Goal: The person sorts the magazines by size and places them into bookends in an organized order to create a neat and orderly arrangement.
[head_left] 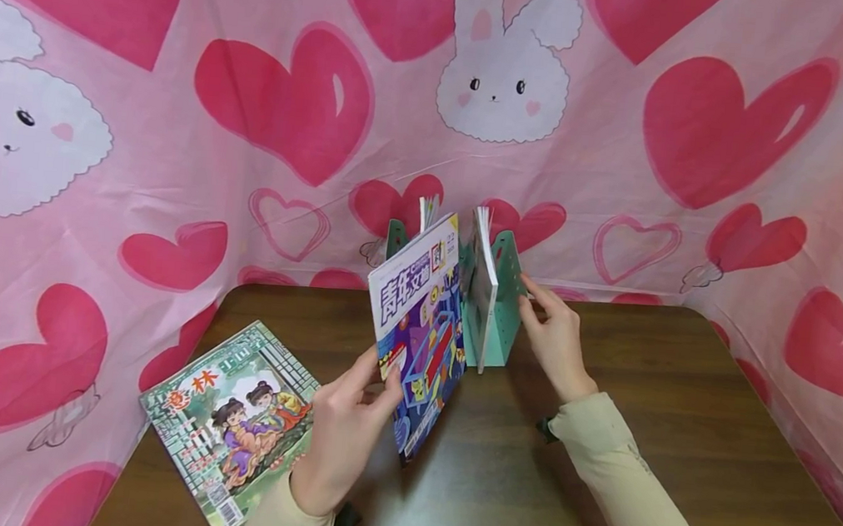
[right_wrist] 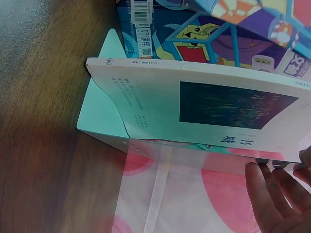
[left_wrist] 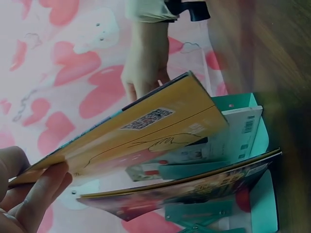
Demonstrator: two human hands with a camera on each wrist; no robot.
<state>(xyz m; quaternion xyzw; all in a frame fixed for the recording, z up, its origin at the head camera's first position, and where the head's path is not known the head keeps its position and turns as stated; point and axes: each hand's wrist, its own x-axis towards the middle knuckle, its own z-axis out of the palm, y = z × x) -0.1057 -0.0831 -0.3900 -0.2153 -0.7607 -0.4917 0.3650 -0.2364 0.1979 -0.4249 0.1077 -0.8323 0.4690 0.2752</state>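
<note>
My left hand [head_left: 350, 424] pinches a purple-and-blue magazine [head_left: 426, 339] by its left edge, thumb in front. The magazine stands tilted before a green bookend rack [head_left: 508, 325]; its yellow back cover [left_wrist: 160, 121] shows in the left wrist view. My right hand [head_left: 554, 337] touches the rack's right side panel with its extended fingers [right_wrist: 262, 189]. Inside that panel a white magazine [right_wrist: 155, 97] stands upright, its cover facing right. Another magazine [left_wrist: 194, 187] with a dark cover stands at the rack's left part, mostly hidden by the purple one in the head view.
A green-covered magazine [head_left: 234, 422] with two cartoon figures lies flat on the left of the brown wooden table [head_left: 678, 427]. Pink cloth [head_left: 402, 144] with hearts and rabbits hangs close behind the rack and along both sides.
</note>
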